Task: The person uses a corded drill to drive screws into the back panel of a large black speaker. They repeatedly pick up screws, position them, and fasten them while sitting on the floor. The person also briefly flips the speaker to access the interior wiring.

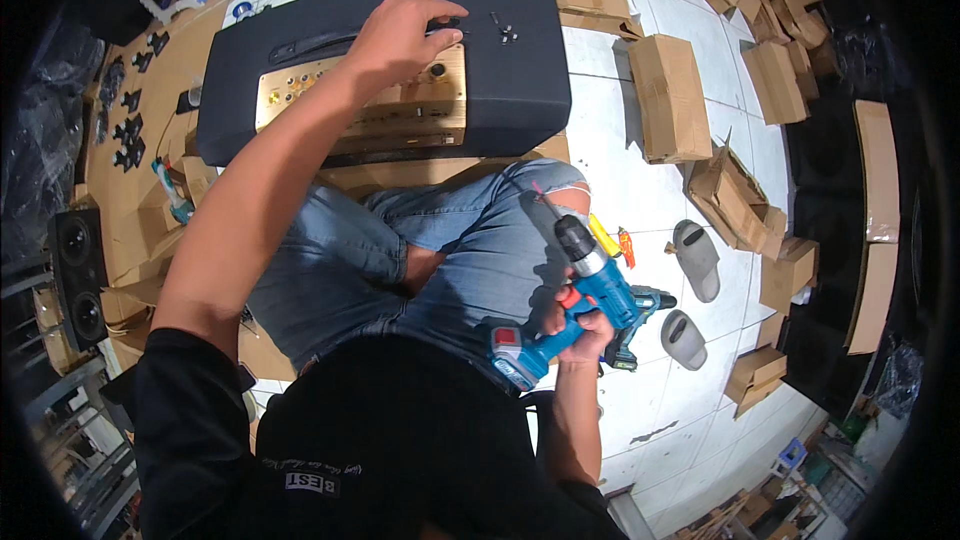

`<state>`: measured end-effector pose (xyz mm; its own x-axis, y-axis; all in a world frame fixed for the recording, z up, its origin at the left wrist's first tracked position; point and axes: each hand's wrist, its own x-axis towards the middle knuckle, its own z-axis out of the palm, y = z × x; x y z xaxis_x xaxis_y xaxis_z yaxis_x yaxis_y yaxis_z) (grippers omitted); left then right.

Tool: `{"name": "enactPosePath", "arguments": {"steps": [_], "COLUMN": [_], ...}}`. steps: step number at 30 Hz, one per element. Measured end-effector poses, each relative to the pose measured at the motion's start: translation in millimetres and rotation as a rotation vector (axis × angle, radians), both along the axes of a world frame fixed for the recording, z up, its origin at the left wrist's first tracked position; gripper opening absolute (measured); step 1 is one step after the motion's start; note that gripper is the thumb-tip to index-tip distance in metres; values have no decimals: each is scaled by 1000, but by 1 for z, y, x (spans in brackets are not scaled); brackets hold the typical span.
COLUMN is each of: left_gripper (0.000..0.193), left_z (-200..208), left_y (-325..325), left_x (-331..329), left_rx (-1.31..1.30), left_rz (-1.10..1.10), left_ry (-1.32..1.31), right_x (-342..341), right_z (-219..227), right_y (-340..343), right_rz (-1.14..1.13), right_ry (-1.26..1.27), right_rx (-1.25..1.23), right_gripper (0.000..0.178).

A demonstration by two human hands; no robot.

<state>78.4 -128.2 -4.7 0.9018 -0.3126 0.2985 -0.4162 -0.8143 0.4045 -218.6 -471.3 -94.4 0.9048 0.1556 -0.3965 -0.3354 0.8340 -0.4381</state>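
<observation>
Up at eleven o'clock sits the black cabinet [490, 80], gold panel [420, 105] toward the wearer, and over its top goes the left hand [405, 35], fingers half curled, thumb and forefinger apart! Is it gripping the strap handle [305, 48]? Can't tell; the palm hides that end. Just to its three o'clock, a little cluster of small dark screws [507, 36] lies on the top.

Down at four o'clock, the right hand [580, 330] is wrapped firmly round the grip of the blue drill [605, 290], chuck aimed toward eleven. That drill looks solid, probably heavy at both motor and battery, so the grip in between is the place to hold. The cabinet looks bulky, stiff and weighty: one for the strap or both ends. The screws, tiny and likely slippery, want a fingertip pinch.

What's hard to see? The forearm covers part of the panel, the thin bit blurs against the jeans [440, 290], and a second drill [652, 302] is half tucked behind the first.
</observation>
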Motion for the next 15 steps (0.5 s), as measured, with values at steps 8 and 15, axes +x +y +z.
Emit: {"name": "enactPosePath", "arguments": {"steps": [8, 15], "left_gripper": [18, 13], "left_z": [-9, -27], "left_y": [-29, -45], "left_x": [21, -5], "left_rx": [105, -149], "left_rz": [39, 104], "left_ry": [52, -87], "right_x": [7, 0], "right_z": [-27, -27], "right_y": [5, 3], "right_rz": [50, 125], "right_ry": [15, 14], "right_rx": [185, 74], "right_gripper": [77, 63]}}
